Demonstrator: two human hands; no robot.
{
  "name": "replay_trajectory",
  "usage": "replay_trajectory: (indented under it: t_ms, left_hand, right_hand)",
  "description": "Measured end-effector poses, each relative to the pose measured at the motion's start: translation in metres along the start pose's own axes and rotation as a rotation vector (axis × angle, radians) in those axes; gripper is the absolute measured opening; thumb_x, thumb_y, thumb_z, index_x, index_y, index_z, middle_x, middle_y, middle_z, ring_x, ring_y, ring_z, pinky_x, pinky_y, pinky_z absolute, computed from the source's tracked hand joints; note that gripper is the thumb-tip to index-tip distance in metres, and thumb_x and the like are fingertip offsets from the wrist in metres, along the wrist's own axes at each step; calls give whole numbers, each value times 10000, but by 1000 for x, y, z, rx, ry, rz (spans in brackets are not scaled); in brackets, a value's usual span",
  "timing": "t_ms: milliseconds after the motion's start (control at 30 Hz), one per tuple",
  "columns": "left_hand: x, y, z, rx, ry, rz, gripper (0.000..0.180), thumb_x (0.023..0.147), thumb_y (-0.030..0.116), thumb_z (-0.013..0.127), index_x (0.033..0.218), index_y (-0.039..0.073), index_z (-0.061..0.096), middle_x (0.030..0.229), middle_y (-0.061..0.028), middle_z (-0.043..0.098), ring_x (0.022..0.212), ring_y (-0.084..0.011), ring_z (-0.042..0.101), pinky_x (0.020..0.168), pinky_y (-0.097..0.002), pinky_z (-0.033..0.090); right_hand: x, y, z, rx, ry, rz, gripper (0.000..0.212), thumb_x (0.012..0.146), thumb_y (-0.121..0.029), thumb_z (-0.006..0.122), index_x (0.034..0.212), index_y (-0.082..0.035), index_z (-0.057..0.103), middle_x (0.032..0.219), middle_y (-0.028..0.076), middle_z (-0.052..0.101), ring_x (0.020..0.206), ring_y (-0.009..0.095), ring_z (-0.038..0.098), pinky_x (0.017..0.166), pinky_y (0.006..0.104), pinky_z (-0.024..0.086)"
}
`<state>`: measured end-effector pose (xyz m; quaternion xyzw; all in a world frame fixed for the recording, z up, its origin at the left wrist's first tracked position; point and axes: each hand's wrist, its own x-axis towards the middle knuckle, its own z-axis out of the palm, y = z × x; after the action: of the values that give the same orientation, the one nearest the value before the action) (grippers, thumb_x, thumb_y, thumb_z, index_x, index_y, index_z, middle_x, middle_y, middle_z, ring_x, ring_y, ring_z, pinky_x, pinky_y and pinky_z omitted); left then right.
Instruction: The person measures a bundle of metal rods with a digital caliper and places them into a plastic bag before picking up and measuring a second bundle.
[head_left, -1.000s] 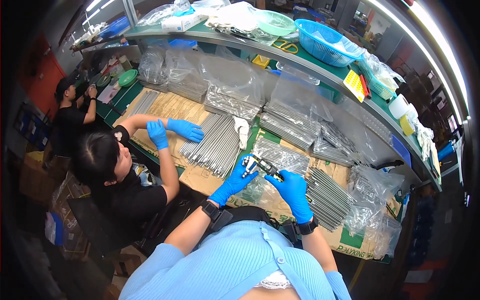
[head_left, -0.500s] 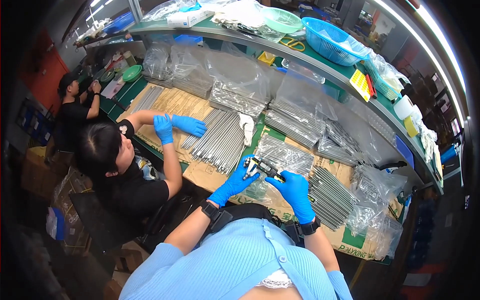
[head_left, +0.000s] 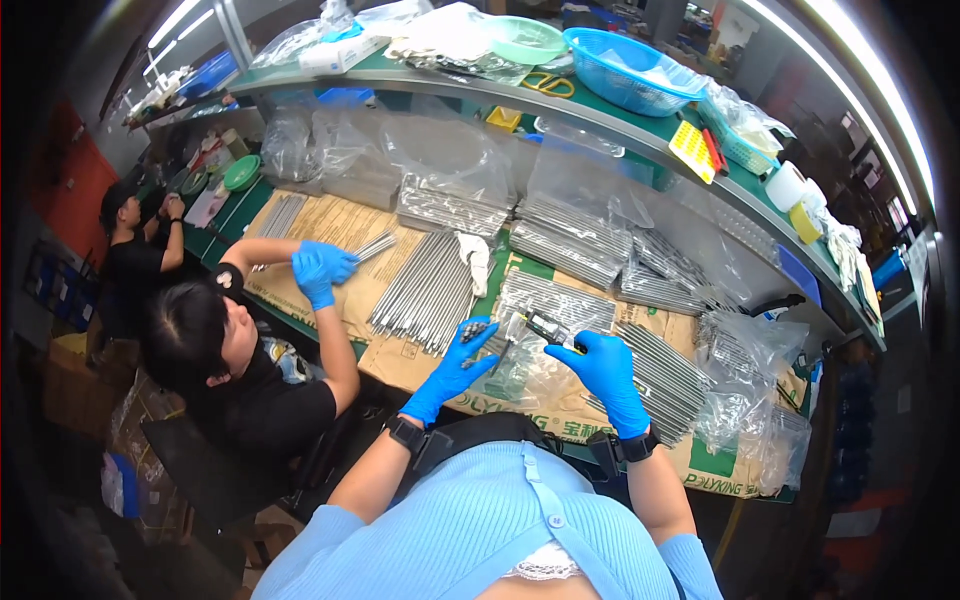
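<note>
Person's left hand (head_left: 460, 365), blue-gloved: fingers curled in a grip, thumb apart. Right hand (head_left: 608, 378), blue-gloved: fingers bent, thumb pointing left. Left forearm (head_left: 372, 482), right forearm (head_left: 660, 495): bare, angled forward.

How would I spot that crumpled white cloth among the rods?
Below the long shelf, find the brown cardboard. Beyond the person's left hand, metal rods fan out; the white cloth lies at their far right corner, soft and matte against shiny metal.
</note>
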<state>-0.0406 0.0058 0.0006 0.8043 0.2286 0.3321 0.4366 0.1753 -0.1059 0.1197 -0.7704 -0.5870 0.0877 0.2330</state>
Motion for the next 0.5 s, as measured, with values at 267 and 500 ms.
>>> replay_trajectory:
  t_ms: [267, 500]
  left_hand:
    - [-6, -2, -8, -19, -40, -30, 356, 846, 84, 574, 1202, 70, 562, 1302, -124, 395, 1169, -239, 437, 988, -317, 338]
    - [6, 1, 8, 20, 39, -8, 302, 845, 54, 565, 1144, 65, 608, 1283, -97, 413, 1122, -204, 471, 943, -295, 377]
  right_hand:
    - [22, 1, -29, -17, 106, 4, 481, 683, -519, 703, 686, -41, 646, 500, 108, 534, 433, 233, 527, 430, 318, 395]
    - [43, 1, 10, -57, 93, -43, 530, 698, -566, 652, 635, -41, 625, 521, 116, 552, 483, 268, 569, 468, 345, 446]
